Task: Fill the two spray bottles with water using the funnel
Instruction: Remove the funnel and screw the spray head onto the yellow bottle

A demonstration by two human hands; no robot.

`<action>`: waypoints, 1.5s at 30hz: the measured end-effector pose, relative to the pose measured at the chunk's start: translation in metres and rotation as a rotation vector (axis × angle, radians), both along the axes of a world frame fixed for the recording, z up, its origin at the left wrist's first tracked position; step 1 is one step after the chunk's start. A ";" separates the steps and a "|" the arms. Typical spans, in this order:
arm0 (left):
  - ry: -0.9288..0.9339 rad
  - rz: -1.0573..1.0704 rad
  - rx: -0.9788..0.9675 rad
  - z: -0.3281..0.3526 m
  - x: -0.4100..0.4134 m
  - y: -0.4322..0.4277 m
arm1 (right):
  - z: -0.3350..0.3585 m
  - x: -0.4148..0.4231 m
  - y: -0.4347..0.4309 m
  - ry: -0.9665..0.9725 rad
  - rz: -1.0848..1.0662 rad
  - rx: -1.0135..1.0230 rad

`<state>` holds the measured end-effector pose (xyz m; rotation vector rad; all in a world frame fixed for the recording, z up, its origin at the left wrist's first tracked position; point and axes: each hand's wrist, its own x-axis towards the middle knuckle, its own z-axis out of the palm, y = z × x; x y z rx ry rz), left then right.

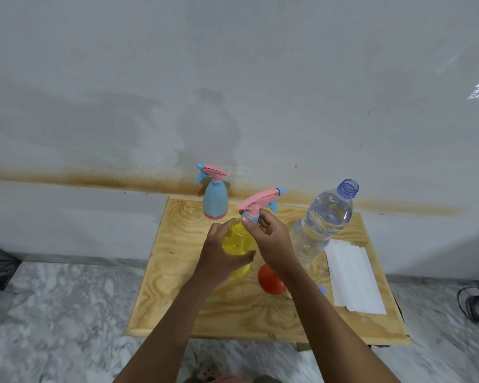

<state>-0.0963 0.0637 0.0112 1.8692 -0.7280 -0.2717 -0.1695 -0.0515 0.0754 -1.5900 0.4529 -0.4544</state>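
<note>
At the far edge of the wooden counter, a blue spray bottle stands upright with its top on, clear of both hands. Nearer the middle, the left hand wraps round the body of a yellow spray bottle, while the right hand pinches the collar under its pink trigger top; whether the top is coming off or going on cannot be told. The red funnel lies on the counter just beneath the right forearm. The likely mishap is a spill. The tall water bottle stands uncapped just beside that arm, and a jerk at the collar could knock it over. Its blue cap shows just behind the forearm, and white paper sheets along the right edge would be soaked.
</note>
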 end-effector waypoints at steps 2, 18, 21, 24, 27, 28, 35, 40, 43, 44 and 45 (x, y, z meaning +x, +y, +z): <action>-0.007 0.003 -0.020 0.002 -0.002 -0.003 | -0.001 0.003 0.013 -0.026 -0.175 0.040; 0.108 -0.106 -0.097 0.009 0.003 0.003 | 0.011 -0.005 -0.001 -0.031 0.064 0.081; 0.129 -0.092 -0.063 0.009 0.005 0.004 | 0.011 -0.004 -0.003 0.000 0.040 -0.008; 0.139 -0.108 -0.065 0.010 0.004 0.003 | 0.006 0.001 0.001 -0.034 -0.092 0.006; 0.154 -0.123 -0.051 0.011 0.004 0.004 | 0.010 -0.002 -0.004 0.008 0.077 -0.017; 0.172 -0.134 -0.046 0.013 0.005 0.005 | 0.013 -0.004 -0.008 0.033 0.140 -0.015; 0.118 -0.115 -0.029 0.014 0.004 0.003 | 0.010 -0.004 -0.003 0.076 0.014 -0.158; 0.086 -0.107 -0.055 0.012 0.002 0.001 | 0.009 -0.002 0.009 0.041 -0.096 -0.204; 0.113 -0.134 -0.022 0.013 0.005 0.006 | 0.010 -0.003 0.001 0.065 -0.029 -0.171; 0.131 -0.154 -0.010 0.014 0.006 0.007 | 0.010 -0.004 -0.002 0.075 -0.028 -0.173; 0.148 -0.170 -0.002 0.015 0.006 0.008 | 0.010 -0.004 -0.003 0.083 -0.045 -0.191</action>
